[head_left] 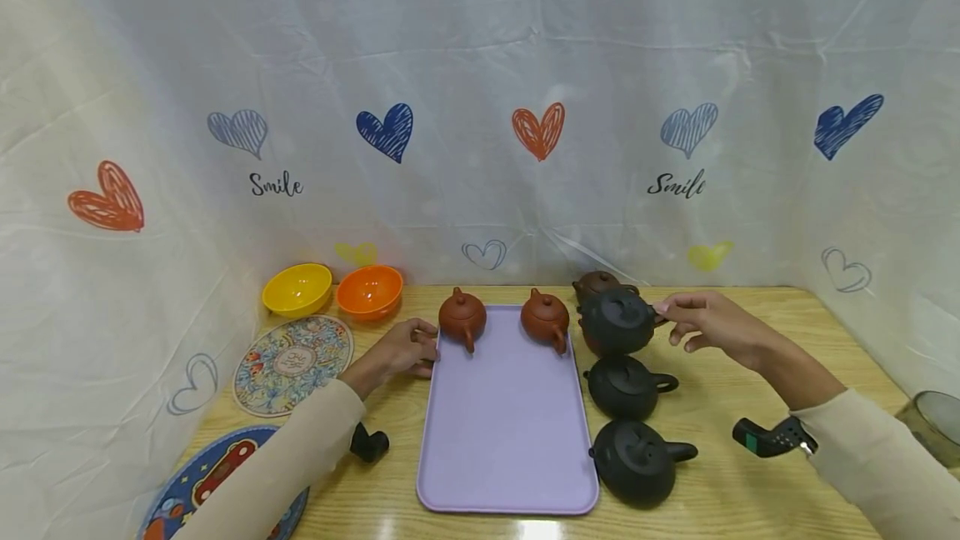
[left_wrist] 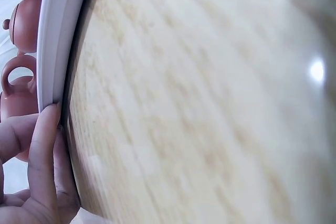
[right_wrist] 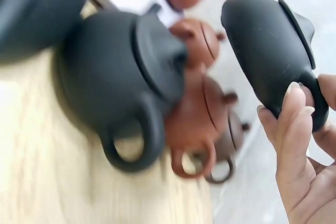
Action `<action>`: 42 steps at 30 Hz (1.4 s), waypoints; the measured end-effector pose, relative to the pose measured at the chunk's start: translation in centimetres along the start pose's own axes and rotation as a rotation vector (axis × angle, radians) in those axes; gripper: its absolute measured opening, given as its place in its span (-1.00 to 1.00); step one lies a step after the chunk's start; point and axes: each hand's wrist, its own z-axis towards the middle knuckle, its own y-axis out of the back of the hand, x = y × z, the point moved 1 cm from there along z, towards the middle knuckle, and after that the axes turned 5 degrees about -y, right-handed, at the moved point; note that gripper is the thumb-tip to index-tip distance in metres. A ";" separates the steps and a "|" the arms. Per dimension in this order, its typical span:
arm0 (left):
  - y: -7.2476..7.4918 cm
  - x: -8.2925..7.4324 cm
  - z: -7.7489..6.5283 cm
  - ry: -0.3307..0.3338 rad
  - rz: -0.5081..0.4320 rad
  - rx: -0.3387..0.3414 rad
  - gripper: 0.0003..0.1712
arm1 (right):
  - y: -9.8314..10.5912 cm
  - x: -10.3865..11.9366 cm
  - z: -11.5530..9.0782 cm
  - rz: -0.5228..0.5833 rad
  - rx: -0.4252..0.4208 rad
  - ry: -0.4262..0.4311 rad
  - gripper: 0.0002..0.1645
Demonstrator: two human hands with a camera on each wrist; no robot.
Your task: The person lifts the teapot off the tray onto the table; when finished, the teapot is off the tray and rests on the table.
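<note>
My right hand (head_left: pixel 708 325) pinches the handle of a black teapot (head_left: pixel 617 322), held up above the other pots. In the right wrist view the lifted black teapot (right_wrist: pixel 268 45) is tilted, its lid on, thumb and fingers round the handle. Behind and below it stand a red-clay teapot (right_wrist: pixel 194 114) and a dark brown teapot (head_left: pixel 597 280). Two more black teapots (head_left: pixel 624 387) stand nearer, along the right of the lilac tray (head_left: pixel 510 432). My left hand (head_left: pixel 405 348) grips the tray's left rim, fingertips at its edge. Two red-clay teapots (head_left: pixel 462 317) sit at the tray's far end.
At the back left are a yellow bowl (head_left: pixel 297 290) and an orange bowl (head_left: pixel 370 292). A round patterned mat (head_left: pixel 292 365) and a blue round mat (head_left: pixel 217 473) lie on the left. A glass container (head_left: pixel 933 423) is at the right edge, and a printed curtain (head_left: pixel 480 107) hangs behind.
</note>
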 end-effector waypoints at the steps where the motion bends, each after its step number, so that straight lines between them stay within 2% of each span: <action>1: 0.0 0.0 0.0 0.001 0.002 -0.001 -0.50 | 0.5 -0.2 0.0 0.001 -0.011 -0.004 -0.63; 8: 0.0 -0.1 -0.2 0.009 0.024 -0.011 -0.49 | 3.8 -2.5 0.5 0.016 -0.075 -0.029 -0.68; 19: 0.0 0.0 0.0 0.027 0.033 -0.025 -0.51 | 7.3 -5.9 1.9 -0.048 -0.117 -0.051 -0.57; 27: 0.0 0.1 0.0 0.033 0.041 -0.030 -0.52 | 8.2 -7.7 2.8 -0.116 -0.117 -0.100 -0.28; 36: -0.1 0.2 0.2 0.031 0.036 -0.033 -0.51 | 8.4 -9.0 3.8 -0.107 -0.077 -0.123 -0.46; 42: -0.1 0.0 0.1 0.030 0.030 -0.033 -0.50 | 8.3 -9.3 4.3 -0.068 -0.065 -0.142 -0.48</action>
